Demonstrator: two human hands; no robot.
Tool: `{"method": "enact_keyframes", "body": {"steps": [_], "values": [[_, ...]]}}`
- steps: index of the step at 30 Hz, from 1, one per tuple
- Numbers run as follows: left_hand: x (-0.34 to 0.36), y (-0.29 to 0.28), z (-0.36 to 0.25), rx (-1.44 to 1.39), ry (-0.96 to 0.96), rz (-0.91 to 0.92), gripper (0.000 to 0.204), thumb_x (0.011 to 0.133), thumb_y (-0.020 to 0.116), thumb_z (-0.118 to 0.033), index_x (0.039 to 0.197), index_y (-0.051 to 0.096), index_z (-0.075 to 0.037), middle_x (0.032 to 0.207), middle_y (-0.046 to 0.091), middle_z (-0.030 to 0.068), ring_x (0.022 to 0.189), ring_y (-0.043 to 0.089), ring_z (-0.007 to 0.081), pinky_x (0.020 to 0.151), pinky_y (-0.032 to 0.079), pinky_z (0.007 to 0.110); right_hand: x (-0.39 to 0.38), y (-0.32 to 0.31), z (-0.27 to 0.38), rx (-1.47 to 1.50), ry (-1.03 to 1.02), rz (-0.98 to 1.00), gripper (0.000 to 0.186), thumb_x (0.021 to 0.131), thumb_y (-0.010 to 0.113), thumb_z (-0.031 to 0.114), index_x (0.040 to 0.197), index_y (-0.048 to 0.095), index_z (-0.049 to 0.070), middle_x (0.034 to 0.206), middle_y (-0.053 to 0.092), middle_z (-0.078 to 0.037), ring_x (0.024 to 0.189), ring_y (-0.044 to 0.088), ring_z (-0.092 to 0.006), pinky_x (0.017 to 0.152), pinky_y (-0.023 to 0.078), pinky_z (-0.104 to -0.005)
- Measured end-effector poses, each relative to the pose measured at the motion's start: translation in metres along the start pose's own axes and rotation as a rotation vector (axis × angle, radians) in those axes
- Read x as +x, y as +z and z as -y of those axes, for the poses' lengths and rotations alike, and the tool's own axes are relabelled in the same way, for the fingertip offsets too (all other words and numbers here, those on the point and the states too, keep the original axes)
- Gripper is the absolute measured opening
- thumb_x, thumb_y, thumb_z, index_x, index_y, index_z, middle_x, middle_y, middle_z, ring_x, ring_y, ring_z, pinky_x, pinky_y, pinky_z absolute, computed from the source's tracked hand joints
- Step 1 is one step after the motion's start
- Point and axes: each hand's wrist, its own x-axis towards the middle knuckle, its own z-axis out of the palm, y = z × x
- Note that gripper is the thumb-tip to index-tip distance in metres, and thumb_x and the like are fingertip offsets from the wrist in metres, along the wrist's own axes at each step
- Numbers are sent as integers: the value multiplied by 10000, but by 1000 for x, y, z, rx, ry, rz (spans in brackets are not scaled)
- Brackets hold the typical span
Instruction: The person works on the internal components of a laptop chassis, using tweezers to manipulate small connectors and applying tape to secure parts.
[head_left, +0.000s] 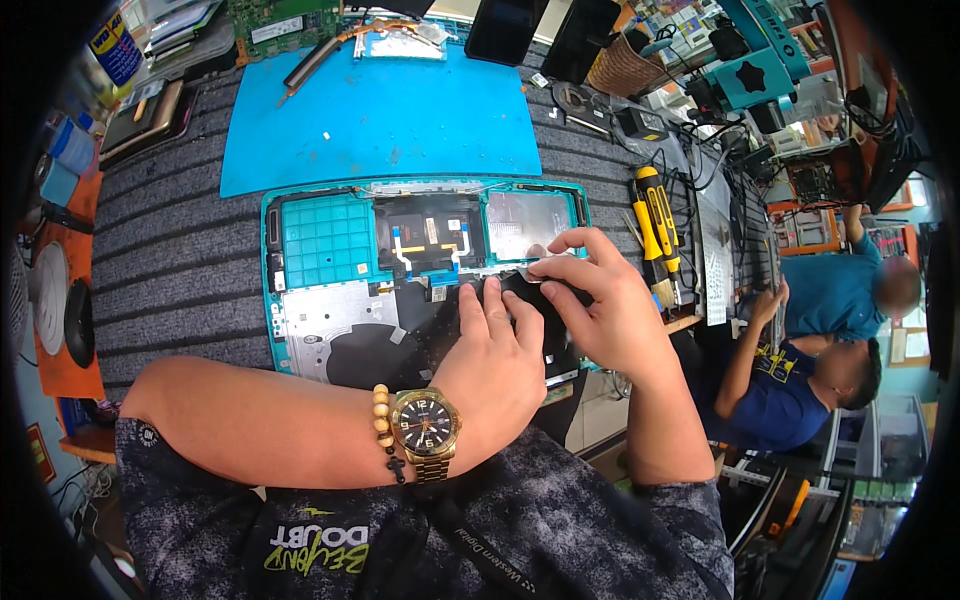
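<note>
A teal laptop chassis part (325, 235) lies inner side up on the bench, with a touchpad section (430, 225) and ribbon cables at its middle. Black film (375, 352) covers much of its near half, beside bare silvery metal (320, 312). My left hand (490, 340), with a gold watch on the wrist, rests on the black film, its fingers stretched out flat. At the right of it my right hand (600, 300) has thumb and fingers pinched over the film's far edge. A small greyish piece shows at those fingertips; what it is, I cannot make out.
Beyond the chassis lies a blue mat (380, 130) with a brown-handled tool (310, 70). Yellow screwdrivers (655, 220) stand to the right, near cables and a teal microscope (755, 80). Phones (150, 120) are stacked at the left. Two people (800, 385) are at the far right.
</note>
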Motion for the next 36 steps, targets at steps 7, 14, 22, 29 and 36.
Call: {"method": "enact_keyframes", "body": {"steps": [7, 14, 22, 29, 36], "values": [[1, -2, 0, 18, 4, 4, 473, 1062, 681, -240, 1306, 829, 138, 1436, 690, 395, 1447, 689, 613, 1229, 522, 750, 1, -3, 5, -105, 8, 3, 164, 1053, 850, 145, 1209, 898, 147, 1270, 772, -121, 989, 823, -435, 852, 657, -527], [1, -1, 0, 29, 0, -1, 463, 1070, 668, -231, 1306, 832, 132, 1431, 697, 392, 1437, 697, 609, 1222, 529, 744, 3, -11, 9, -137, 24, 16, 159, 1055, 846, 147, 1205, 900, 147, 1264, 782, -107, 986, 828, -429, 849, 661, -525], [1, 1, -2, 27, -7, -25, 481, 1064, 676, -236, 1330, 820, 138, 1436, 691, 401, 1441, 695, 610, 1196, 558, 726, 8, 8, 10, 16, -42, -10, 162, 1050, 848, 133, 1202, 897, 109, 1255, 812, -102, 1013, 835, -401, 873, 672, -494], [0, 1, -2, -3, -11, -31, 481, 1056, 678, -226, 1317, 813, 154, 1422, 683, 421, 1433, 701, 612, 1174, 579, 715, 8, 13, 10, 8, -55, 11, 210, 1023, 862, 36, 1230, 895, 47, 1298, 804, -146, 1018, 845, -355, 882, 674, -439], [-1, 1, -1, -41, -6, -36, 482, 1049, 687, -212, 1309, 797, 178, 1426, 672, 434, 1436, 692, 630, 1172, 573, 747, 4, 24, 12, -27, -53, -65, 181, 1032, 866, 145, 1205, 902, 104, 1247, 821, -103, 1022, 838, -389, 873, 677, -490]]}}
